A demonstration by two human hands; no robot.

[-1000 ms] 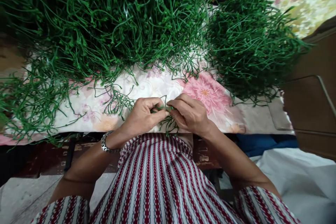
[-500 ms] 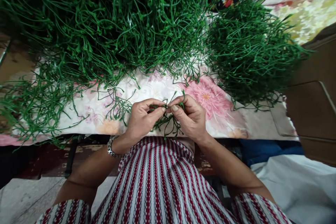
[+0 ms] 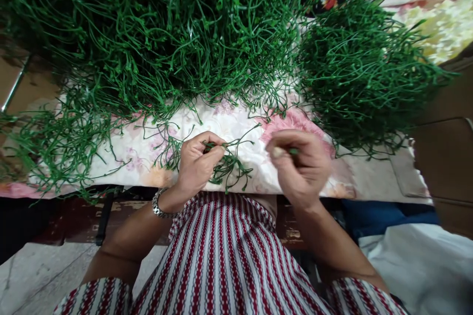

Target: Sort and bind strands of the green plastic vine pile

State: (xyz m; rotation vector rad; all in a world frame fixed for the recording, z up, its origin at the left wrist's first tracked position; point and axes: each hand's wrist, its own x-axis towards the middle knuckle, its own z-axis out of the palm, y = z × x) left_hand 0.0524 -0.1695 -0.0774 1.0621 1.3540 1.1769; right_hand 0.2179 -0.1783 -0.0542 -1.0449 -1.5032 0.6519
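Observation:
My left hand [image 3: 198, 163], with a metal watch at the wrist, pinches a small bunch of green plastic stems [image 3: 234, 162] between thumb and fingers. The stems fan out to the right over a floral cloth [image 3: 207, 120]. To the right, my right hand [image 3: 301, 167] is raised apart from the bunch and blurred. Its fingers are curled with thumb against forefinger; something small and green shows at them, too blurred to make out. Loose stems [image 3: 168, 150] lie just left of my left hand.
A large heap of green stems [image 3: 166, 34] covers the back of the cloth. A second pile [image 3: 369, 74] is at the right, beside a brown box [image 3: 449, 157]. Pale yellow flowers [image 3: 447, 24] lie at the back right. More stems [image 3: 70, 147] spread at the left.
My right hand has pulled away to the right from my left hand, where the two were pinched together. My left hand still holds the bunch, and its stems are spread more to the right.

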